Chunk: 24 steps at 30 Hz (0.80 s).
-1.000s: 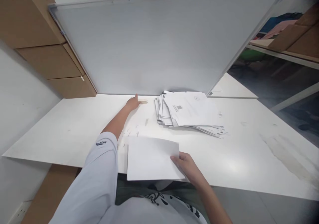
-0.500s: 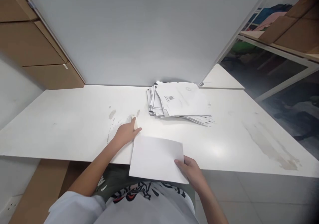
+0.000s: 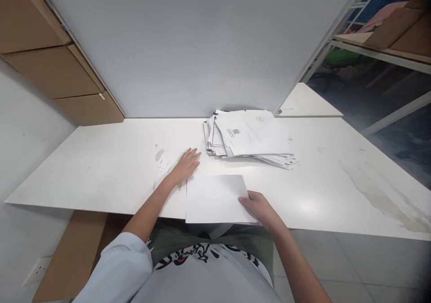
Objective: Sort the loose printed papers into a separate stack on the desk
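Observation:
A blank white sheet [image 3: 215,197] lies at the near edge of the white table [image 3: 101,168], slightly overhanging it. My right hand [image 3: 257,205] pinches the sheet's right edge, thumb on top. My left hand [image 3: 186,163] rests flat on the table just beyond the sheet's upper left corner, fingers stretched out and apart. Nothing shows in that hand; the small beige piece it had earlier is out of sight. A messy stack of printed papers [image 3: 247,139] sits farther back, right of my left hand.
A large whiteboard [image 3: 188,47] stands upright along the table's far edge. Brown cardboard boxes [image 3: 50,65] are stacked at the left. Metal shelving with boxes and cloth [image 3: 380,38] stands at the right. Smudges mark the table at left [image 3: 158,159] and right [image 3: 380,195].
My left hand drew back from the whiteboard's foot, carrying a small beige piece, and now lies flat beside the sheet. The right hand kept its hold on the sheet.

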{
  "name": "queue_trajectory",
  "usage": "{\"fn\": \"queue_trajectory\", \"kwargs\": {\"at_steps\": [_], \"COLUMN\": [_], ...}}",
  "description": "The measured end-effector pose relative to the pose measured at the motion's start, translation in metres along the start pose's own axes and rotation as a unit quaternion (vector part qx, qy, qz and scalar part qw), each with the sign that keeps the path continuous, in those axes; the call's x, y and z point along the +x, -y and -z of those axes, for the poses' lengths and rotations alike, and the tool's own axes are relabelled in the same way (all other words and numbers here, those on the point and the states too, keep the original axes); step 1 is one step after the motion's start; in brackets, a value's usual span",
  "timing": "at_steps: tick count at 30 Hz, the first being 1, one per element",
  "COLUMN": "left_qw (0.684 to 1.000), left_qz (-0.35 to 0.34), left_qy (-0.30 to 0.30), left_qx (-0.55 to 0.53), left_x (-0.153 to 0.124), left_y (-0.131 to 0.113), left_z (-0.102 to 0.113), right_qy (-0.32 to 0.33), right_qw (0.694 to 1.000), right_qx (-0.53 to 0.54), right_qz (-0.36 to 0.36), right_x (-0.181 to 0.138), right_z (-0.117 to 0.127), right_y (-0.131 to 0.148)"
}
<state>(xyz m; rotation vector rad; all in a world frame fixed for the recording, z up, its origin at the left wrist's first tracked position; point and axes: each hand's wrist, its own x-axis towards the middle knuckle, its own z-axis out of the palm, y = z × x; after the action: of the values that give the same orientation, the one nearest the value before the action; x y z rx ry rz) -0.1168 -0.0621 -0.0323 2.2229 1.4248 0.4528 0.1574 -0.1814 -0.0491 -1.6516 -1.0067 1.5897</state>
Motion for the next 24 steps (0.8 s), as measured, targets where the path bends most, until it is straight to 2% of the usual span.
{"fn": "queue_trajectory", "kwargs": {"at_steps": [6, 12, 16, 19, 24], "left_qw": [0.999, 0.998, 0.997, 0.989, 0.966], "left_qz": [-0.029, -0.018, 0.002, 0.018, 0.016], "left_qy": [-0.021, -0.056, -0.035, -0.04, -0.118], "left_qx": [-0.026, 0.01, -0.066, -0.144, -0.23], "left_x": [-0.004, -0.009, -0.009, -0.012, -0.041], "left_y": [0.01, 0.007, 0.008, 0.006, -0.02], "left_z": [-0.009, -0.016, -0.008, 0.002, 0.006], "right_qy": [-0.012, -0.005, -0.016, -0.046, -0.117], "right_qw": [1.0, 1.0, 0.999, 0.997, 0.988], "right_qx": [0.008, 0.018, 0.01, 0.014, 0.093], "right_qz": [0.003, 0.006, 0.035, 0.058, 0.028], "right_x": [0.004, 0.007, 0.003, -0.013, -0.047], "right_z": [0.002, -0.001, -0.003, 0.01, 0.049], "right_y": [-0.004, 0.0, 0.0, -0.005, -0.015]}}
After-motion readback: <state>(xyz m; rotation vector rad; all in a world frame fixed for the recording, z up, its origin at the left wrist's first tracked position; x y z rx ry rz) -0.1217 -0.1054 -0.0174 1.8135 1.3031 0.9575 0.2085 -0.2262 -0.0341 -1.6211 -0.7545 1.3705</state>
